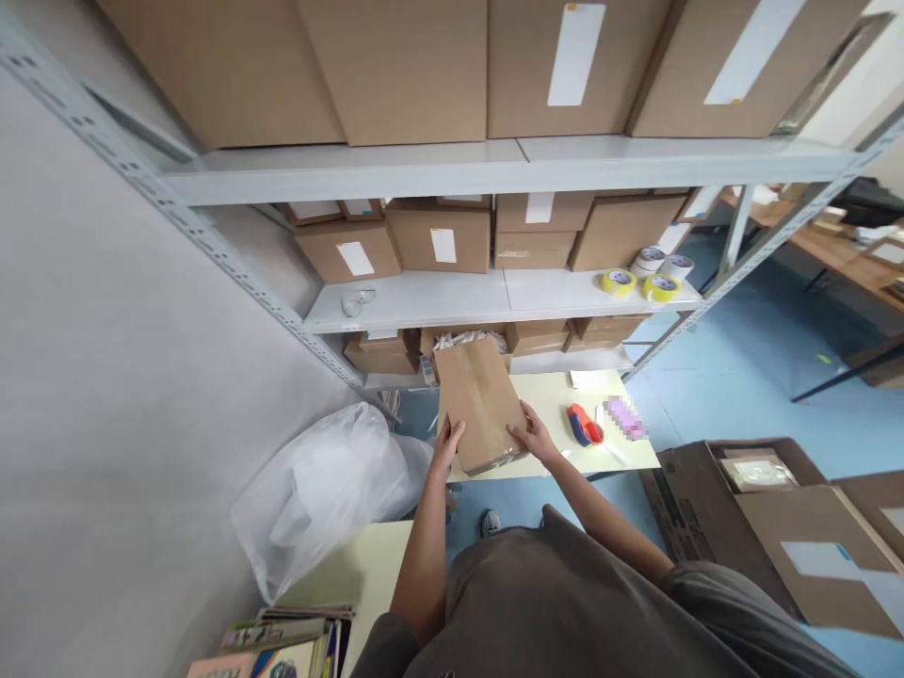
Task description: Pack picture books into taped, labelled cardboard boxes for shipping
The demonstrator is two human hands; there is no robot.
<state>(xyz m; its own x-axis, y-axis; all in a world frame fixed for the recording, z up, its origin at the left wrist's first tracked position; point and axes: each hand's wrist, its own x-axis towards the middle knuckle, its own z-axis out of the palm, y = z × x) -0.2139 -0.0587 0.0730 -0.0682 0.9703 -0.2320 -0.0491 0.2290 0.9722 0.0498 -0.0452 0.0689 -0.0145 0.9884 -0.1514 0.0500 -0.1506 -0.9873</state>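
A taped cardboard box (480, 400) is held over the pale yellow table (551, 457), tilted slightly. My left hand (446, 446) grips its left side near the front corner, thumb on top. On the opposite side, my right hand (535, 433) holds the right edge, also with the thumb on the upper face. Clear tape runs along the middle of the box and over its near end. To the right of my right hand lies a red and blue tape dispenser (585, 426). Beyond it is a purple item (625, 417), blurred out.
A metal shelf rack (438, 179) full of cardboard boxes stands ahead. Tape rolls (661, 287) sit on its middle shelf. A large plastic bag (331, 480) lies at left, near stacked books (282, 650). Large cartons (692, 508) stand on the floor at right.
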